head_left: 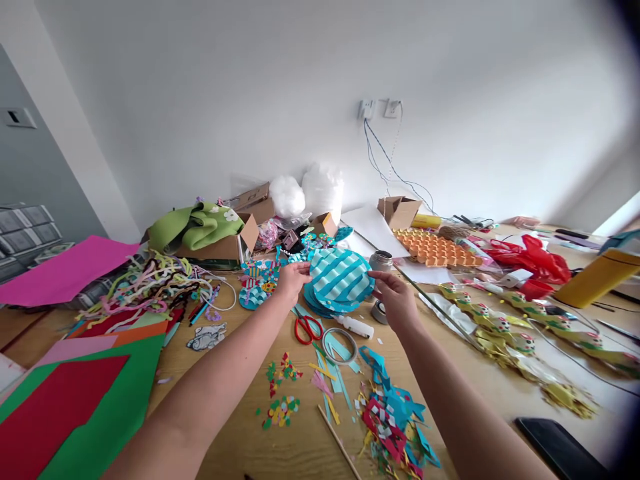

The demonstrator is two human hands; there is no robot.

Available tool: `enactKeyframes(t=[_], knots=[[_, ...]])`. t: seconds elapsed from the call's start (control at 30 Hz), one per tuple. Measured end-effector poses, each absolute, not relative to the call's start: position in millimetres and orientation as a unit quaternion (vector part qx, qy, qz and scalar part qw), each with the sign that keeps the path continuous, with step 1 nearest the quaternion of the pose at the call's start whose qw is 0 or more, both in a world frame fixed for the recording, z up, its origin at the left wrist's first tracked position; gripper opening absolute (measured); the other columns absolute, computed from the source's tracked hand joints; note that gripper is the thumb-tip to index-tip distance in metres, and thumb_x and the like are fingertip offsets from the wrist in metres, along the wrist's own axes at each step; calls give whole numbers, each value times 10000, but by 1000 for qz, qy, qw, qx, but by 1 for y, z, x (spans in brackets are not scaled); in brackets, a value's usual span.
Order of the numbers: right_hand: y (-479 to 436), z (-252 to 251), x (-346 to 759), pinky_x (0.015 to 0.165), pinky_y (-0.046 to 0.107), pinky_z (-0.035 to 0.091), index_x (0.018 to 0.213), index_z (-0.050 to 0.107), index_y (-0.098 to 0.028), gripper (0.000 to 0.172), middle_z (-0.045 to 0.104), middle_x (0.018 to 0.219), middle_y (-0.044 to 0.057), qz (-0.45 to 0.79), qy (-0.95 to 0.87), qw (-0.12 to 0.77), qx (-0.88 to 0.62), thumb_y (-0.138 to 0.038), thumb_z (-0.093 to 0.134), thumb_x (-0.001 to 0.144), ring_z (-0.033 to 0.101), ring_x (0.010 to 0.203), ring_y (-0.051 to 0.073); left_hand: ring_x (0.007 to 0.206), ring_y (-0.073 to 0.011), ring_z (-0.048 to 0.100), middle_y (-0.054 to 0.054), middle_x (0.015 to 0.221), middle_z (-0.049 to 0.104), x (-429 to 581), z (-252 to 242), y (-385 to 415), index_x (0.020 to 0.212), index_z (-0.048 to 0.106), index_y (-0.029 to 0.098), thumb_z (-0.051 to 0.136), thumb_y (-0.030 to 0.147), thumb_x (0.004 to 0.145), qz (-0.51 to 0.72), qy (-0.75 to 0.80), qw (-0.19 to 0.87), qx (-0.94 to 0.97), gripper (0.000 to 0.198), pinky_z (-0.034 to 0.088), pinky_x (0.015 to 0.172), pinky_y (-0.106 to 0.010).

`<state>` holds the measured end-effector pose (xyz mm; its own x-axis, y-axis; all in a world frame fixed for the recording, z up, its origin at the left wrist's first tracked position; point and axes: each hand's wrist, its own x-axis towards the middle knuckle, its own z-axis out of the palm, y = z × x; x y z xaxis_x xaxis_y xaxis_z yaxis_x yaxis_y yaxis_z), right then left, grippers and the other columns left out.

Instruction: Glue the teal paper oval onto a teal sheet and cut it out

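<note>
The blue disc [343, 280], faced with pale wavy strips set on the diagonal, is located at the middle of the work area, tilted toward the viewer above the table [235, 430]. The left hand [293, 280] grips its left edge in a narrow pinch; the right hand [399, 301] pinches the right edge between thumb and fingers. Further blue rounds [316, 307] show below its lower edge; whether they touch it cannot be told. The step in hand is judged to be positioning or checking the decorated disc, with the strips already in place. The next move would call for even support at both edges and light finger pressure, since the thin sheet may bend. Just below the rounds lie the red-handled scissors [307, 330], a white bottle [356, 327] on its side and a ring-shaped roll [340, 347] over pale paper strips. An open jar [382, 261] stands near the right hand. Nearer the viewer are dot-shaped paper scraps [281, 411], a thin wooden stick [339, 442] and a heap of blue and red cuttings [393, 420]. Farther out, an orange egg tray [435, 249] lies to the right and green felt [197, 227] to the left
</note>
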<state>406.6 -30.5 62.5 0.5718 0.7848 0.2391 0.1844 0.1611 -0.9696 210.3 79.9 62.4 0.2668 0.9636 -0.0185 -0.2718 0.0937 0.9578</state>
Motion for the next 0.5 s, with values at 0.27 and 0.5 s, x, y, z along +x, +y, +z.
enactKeyframes(t=[0.27, 0.5], knots=[[-101, 66, 341, 763, 346, 531, 977, 636, -189, 419, 690, 929, 61, 322, -385, 698, -511, -392, 729, 622, 645, 842, 195, 786, -153, 653, -32, 825, 716, 127, 73, -26, 971, 638, 164, 730, 47, 510, 559, 314, 634, 432, 484, 499, 810, -308], [-148, 67, 285, 696, 303, 514, 1001, 559, -233, 482, 649, 1072, 67, 337, -362, 728, -475, -386, 766, 594, 637, 872, 195, 882, -190, 660, -66, 909, 719, 65, 68, -106, 992, 652, 179, 782, 146, 492, 599, 340, 601, 406, 517, 491, 855, -337]])
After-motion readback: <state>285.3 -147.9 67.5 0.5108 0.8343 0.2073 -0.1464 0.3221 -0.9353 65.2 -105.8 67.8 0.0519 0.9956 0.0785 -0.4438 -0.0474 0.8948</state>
